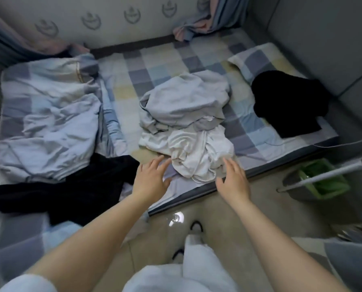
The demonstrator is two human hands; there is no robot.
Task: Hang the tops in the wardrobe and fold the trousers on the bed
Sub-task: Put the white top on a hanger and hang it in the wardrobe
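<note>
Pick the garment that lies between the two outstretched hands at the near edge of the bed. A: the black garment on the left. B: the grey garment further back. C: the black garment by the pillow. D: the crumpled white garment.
D: the crumpled white garment lies at the bed's edge between the left hand and the right hand, both open with fingers spread.

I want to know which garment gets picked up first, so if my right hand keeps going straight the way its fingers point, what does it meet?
Most likely the crumpled white cotton garment: the right hand, fingers straight, points at its near right edge. Contact is uncertain; depth is unclear.
</note>
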